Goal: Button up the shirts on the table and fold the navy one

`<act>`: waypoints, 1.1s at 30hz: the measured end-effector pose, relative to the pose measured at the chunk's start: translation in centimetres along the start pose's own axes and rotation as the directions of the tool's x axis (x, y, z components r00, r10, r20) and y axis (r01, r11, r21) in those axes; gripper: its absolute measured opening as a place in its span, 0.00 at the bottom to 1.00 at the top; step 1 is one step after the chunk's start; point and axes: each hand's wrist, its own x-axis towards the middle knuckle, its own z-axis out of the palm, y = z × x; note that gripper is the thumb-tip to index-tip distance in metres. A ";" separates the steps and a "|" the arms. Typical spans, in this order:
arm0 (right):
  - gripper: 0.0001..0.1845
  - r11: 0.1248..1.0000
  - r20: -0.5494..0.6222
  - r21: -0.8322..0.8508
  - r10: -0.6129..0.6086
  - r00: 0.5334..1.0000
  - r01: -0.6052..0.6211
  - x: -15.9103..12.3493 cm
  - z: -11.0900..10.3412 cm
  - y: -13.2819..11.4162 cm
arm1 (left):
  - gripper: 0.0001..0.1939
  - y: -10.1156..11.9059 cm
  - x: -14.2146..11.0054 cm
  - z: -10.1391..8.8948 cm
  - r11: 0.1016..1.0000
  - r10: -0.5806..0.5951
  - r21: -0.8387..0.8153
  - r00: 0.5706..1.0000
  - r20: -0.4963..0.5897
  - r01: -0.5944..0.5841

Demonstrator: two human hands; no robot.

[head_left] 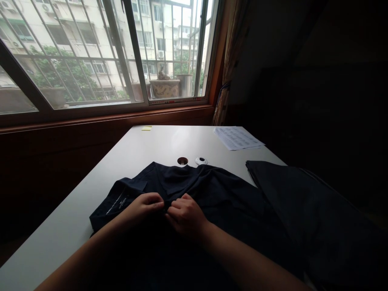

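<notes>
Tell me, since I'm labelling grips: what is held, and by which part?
A dark garment: the left hand and right hand pinch it close together, right of its white-printed band; shadow hides exactly which part.

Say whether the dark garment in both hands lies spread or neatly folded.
Spread, though rumpled: the dark garment sprawls loosely across the table.
</notes>
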 end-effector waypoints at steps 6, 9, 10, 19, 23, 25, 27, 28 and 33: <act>0.16 1.000 -0.008 -0.010 -0.029 1.000 0.029 0.0 -0.3 0.0 | 0.24 0.3 -0.1 -0.2 0.988 -0.116 -0.095 0.991 0.074 0.123; 0.17 0.999 -0.019 -0.022 -0.044 0.999 0.043 0.0 -0.3 0.1 | 0.24 0.7 0.0 -0.2 0.991 -0.108 -0.075 0.993 0.054 0.112; 0.18 0.999 -0.020 -0.026 -0.048 0.999 0.047 0.0 -0.3 0.1 | 0.23 0.8 0.0 -0.2 0.992 -0.107 -0.065 0.993 0.051 0.110; 0.18 0.999 -0.082 -0.021 -0.042 0.996 0.040 0.0 -0.5 0.1 | 0.17 0.9 -0.1 0.4 0.992 -0.036 0.122 0.999 0.009 0.035; 0.20 0.999 -0.089 -0.004 -0.035 0.995 0.034 0.0 -0.9 0.1 | 0.17 1.0 0.0 0.3 0.995 -0.016 0.100 0.998 -0.061 0.022; 0.20 1.000 -0.090 0.005 -0.021 0.996 0.021 0.0 -1.0 0.2 | 0.17 0.8 0.0 0.1 0.998 -0.009 0.056 0.995 -0.103 0.015; 0.19 1.000 -0.097 0.014 -0.007 0.995 0.009 -0.1 -1.0 0.2 | 0.17 0.6 0.0 0.0 1.000 -0.014 -0.012 0.992 -0.124 0.013; 0.18 1.000 -0.104 0.018 -0.003 0.995 0.005 -0.1 -1.0 0.2 | 0.17 0.5 0.0 0.0 0.999 -0.024 -0.050 0.992 -0.127 0.018; 0.13 1.000 -0.155 0.021 -0.015 0.988 0.018 -0.2 -0.9 0.3 | 0.17 0.3 0.1 0.0 0.988 -0.058 -0.152 0.991 -0.120 0.039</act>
